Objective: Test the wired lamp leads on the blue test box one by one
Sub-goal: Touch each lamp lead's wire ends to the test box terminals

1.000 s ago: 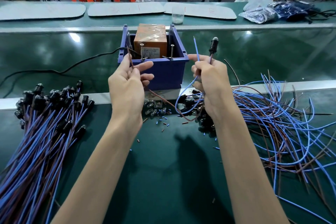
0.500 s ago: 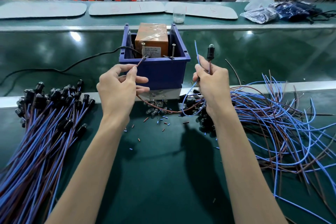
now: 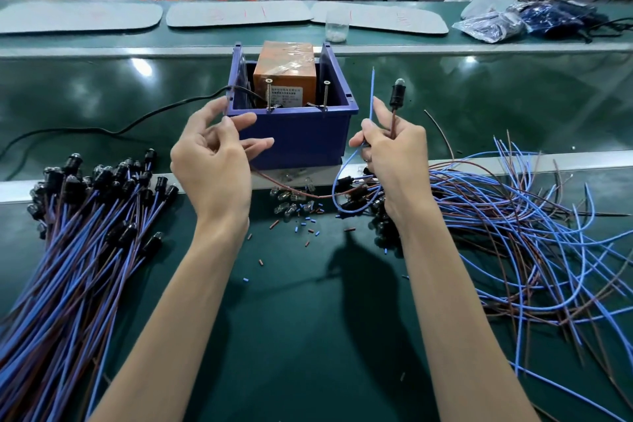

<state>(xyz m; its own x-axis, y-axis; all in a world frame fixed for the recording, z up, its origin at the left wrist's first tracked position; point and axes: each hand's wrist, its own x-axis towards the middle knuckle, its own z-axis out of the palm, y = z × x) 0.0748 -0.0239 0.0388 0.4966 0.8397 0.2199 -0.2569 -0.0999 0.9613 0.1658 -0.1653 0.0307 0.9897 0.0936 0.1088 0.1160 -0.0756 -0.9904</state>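
Pinching a blue wire [image 3: 372,92] and the brown stem of a lamp [image 3: 398,94], the right hand [image 3: 394,154] holds both upright, just right of the box [image 3: 298,137]. Its fingers are curled tight round them.

The left hand [image 3: 212,161] is in front of the box's left corner. Its fingers are half curled and a little spread, with thumb and first finger apart. A brown wire [image 3: 291,190] runs from behind this hand, low across to the right hand. I cannot tell if the left hand grips it.

Left of the left hand lies a pile [image 3: 85,233] of leads. Right of the right hand lies a tangle [image 3: 513,216].

Half a second ago the left hand pinched the brown wire's tip against the left screw [image 3: 268,92]. Now that pinch has opened and the tip is off the screw. The right hand has barely moved.
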